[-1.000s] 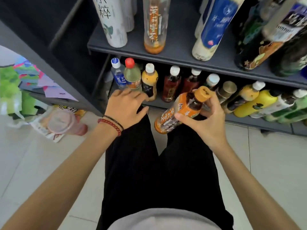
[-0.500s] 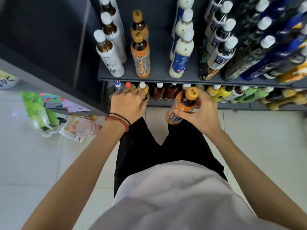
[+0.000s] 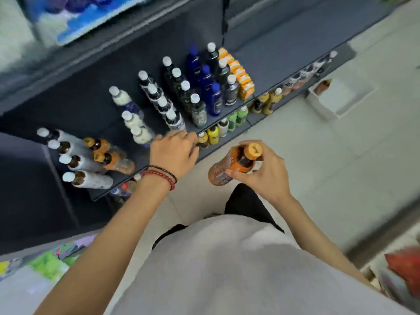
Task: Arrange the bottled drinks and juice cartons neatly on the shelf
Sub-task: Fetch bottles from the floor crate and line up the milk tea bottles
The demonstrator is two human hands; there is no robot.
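**Head view.** The right hand [image 3: 261, 176] held an orange-capped bottle [image 3: 229, 169] tilted. Its grip was closed around the bottle's neck and shoulder. The bottle was in front of the shelf [image 3: 91, 105] and apart from it, above the floor [image 3: 329, 167]. The left hand [image 3: 173, 153], with bead bracelets [image 3: 162, 176] at the wrist, was at the shelf's front edge. Its grip was loose, fingers spread and holding nothing, just beside a row of dark bottles [image 3: 163, 103]. On the shelf, two matching orange bottles [image 3: 109, 155] stood at the left beside four white-labelled bottles [image 3: 86, 164]. Blue bottles [image 3: 211, 92] and a line of juice cartons [image 3: 238, 73] stood at the right. Yellow and green bottles [image 3: 213, 135] stood on the level below.
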